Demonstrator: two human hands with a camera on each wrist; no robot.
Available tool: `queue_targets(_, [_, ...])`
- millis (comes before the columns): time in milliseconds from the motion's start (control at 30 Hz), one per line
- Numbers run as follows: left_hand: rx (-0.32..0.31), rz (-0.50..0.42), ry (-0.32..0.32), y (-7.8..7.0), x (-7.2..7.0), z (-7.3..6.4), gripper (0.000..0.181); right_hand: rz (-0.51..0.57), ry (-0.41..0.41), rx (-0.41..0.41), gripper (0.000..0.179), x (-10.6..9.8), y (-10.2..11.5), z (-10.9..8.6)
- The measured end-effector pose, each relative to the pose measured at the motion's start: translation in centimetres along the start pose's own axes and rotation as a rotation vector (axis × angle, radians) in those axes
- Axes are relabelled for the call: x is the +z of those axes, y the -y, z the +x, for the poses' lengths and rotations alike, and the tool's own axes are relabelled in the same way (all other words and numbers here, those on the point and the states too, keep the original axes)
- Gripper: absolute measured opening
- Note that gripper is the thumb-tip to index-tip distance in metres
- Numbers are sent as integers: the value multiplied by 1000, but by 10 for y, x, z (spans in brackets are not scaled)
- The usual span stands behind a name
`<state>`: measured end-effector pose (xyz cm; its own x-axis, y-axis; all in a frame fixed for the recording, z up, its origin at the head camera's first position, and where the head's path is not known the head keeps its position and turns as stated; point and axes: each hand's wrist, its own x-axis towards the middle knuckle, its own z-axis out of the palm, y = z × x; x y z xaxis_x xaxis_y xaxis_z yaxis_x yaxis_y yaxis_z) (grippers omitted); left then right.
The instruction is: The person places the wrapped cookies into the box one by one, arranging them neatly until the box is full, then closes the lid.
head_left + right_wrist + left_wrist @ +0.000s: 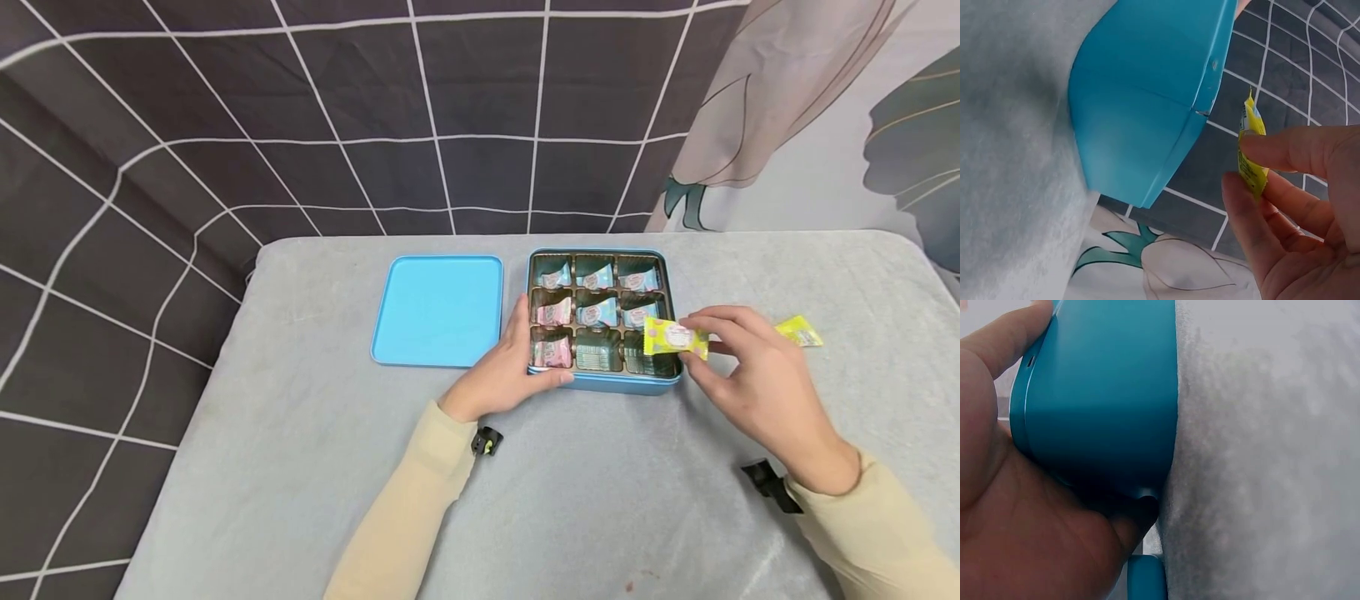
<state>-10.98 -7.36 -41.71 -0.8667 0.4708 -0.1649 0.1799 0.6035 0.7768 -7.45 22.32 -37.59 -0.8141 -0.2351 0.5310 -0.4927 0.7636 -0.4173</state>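
Observation:
A blue tin box (617, 383) with a divided inner tray stands on the table. Blue-wrapped candies (596, 277) lie across its back row and in the middle and right of the middle row. Pink-wrapped candies (553, 353) lie in the left column's middle and front compartments. My left hand (504, 373) holds the box's front left corner, thumb along the front rim and fingers along the left side. Between thumb and fingertips, my right hand (757, 383) pinches a yellow-wrapped candy (663, 337) above the front right compartment, which shows its ribbed floor.
The blue lid (442, 310) lies flat on the grey-covered table (315, 433), left of the box. Another yellow candy (801, 331) rests on the table behind my right hand. A dark checked cloth (480, 108) hangs beyond the table's back edge.

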Motion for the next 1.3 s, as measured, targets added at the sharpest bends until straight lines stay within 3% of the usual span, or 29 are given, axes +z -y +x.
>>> queue_targets(1300, [10, 5, 0, 1, -1, 1, 120, 28, 108, -65, 37, 29, 17, 10])
